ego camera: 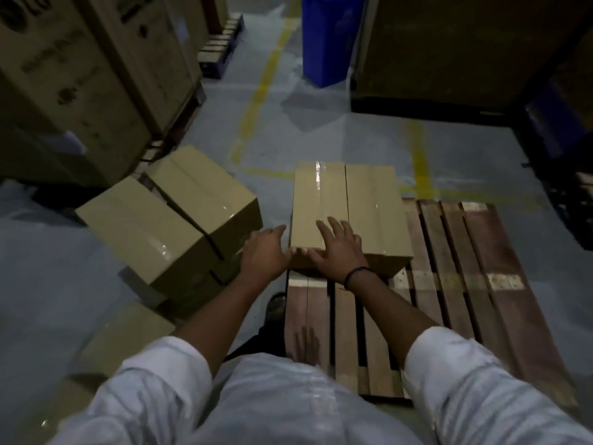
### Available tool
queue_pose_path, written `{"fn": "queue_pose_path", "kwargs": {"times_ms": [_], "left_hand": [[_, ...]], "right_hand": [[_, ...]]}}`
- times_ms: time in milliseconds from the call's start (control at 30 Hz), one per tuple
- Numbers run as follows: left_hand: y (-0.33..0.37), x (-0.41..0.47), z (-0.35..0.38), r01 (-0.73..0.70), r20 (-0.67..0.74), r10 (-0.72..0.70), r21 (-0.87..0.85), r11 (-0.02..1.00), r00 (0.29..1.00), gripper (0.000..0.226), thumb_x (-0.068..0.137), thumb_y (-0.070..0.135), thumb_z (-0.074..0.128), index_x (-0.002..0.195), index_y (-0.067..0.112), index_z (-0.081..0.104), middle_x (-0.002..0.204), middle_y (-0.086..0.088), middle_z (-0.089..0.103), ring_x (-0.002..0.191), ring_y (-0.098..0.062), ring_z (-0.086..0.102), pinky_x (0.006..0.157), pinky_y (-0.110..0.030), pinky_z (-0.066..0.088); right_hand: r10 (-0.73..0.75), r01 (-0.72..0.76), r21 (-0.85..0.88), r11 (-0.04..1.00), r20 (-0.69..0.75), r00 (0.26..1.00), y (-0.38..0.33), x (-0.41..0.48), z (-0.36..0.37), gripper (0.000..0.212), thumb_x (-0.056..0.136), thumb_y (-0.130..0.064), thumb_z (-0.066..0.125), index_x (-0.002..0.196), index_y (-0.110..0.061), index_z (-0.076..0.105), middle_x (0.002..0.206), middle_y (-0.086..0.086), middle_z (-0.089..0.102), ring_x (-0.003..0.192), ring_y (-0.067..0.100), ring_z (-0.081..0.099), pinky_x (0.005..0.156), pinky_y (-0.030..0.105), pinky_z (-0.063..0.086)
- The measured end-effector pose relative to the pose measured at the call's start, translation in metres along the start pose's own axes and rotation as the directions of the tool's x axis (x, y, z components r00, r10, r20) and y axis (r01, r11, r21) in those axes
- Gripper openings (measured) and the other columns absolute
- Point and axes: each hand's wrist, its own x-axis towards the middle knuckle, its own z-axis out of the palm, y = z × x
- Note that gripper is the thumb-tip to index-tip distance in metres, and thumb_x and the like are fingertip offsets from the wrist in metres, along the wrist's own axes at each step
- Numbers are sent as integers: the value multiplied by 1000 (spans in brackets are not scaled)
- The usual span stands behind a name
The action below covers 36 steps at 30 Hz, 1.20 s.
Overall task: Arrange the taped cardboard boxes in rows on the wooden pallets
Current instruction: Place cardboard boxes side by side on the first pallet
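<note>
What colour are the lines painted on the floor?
The lines are yellow, seen best in the head view.

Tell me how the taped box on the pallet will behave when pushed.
The box probably slides flat rather than tipping: it sits low and wide. It could snag on the pallet slat gaps. Glossy tape looks slippery.

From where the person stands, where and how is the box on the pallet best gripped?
Probably by its two long side walls, left hand from the left, right hand from the right: the box lies flat, wider than one hand, both sides free on the pallet.
</note>
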Motion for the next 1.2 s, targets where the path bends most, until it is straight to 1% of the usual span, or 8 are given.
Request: {"fn": "queue_pose_path", "kwargs": {"times_ms": [133,267,467,567,833,1000,1100,1200], "left_hand": [[-12,-78,-2,13,4,-13,19,1000,1000,68,89,56,65,147,24,51,129,-4,69,116,-26,63,94,-41,55],[-19,-131,-18,32,-57,-33,-10,999,998,49,92,44,70,134,21,64,121,-2,72,108,-25,68,89,-35,56],[-69,-191,-14,175,-60,-182,-105,979,982,65,89,54,65,146,23,56,127,-3,70,115,-28,65,91,-44,57],[-109,-219,-17,241,-70,-255,-163,957,964,69,88,55,65,147,21,54,130,-6,69,119,-31,63,93,-44,56],[-257,-312,-31,485,-52,-507,-222,846,861,68,91,53,67,150,25,48,134,-3,67,122,-29,61,97,-40,53],[-355,-368,-45,616,-42,-652,-283,735,757,67,91,50,69,149,24,49,137,-4,65,126,-28,59,100,-40,52],[-398,-394,-46,641,-52,-692,-331,692,720,64,90,50,69,146,23,55,133,-5,67,120,-29,63,94,-38,55],[-429,-411,-40,671,-29,-725,-355,651,688,54,91,47,70,135,18,61,120,-6,71,107,-27,67,83,-35,56]], "right_hand": [[-2,1,64,998,12,1000,-7,-67,5,82,95,-70,45,161,-28,20,169,4,15,154,32,8,121,56,18],[-35,36,89,995,-8,999,-21,-99,11,81,94,-70,45,160,-29,22,168,3,15,153,32,9,120,55,17],[-155,154,53,987,18,988,-71,-127,43,81,94,-71,45,159,-29,23,167,3,21,152,30,14,117,55,23],[-212,211,23,977,68,975,-108,-129,61,81,94,-70,46,160,-29,22,167,3,19,152,30,13,118,54,21],[-384,394,-12,919,201,901,-256,-134,133,80,95,-71,44,160,-30,22,169,0,16,154,29,11,121,53,21],[-459,469,23,883,254,852,-355,-142,183,79,95,-67,48,160,-30,22,168,1,17,154,29,12,120,52,22],[-495,508,24,861,269,826,-394,-145,207,77,96,-66,49,159,-29,25,167,2,20,153,30,13,119,53,24],[-511,534,6,845,304,804,-423,-143,229,76,96,-65,50,158,-28,27,167,2,21,153,30,14,119,53,24]]}}
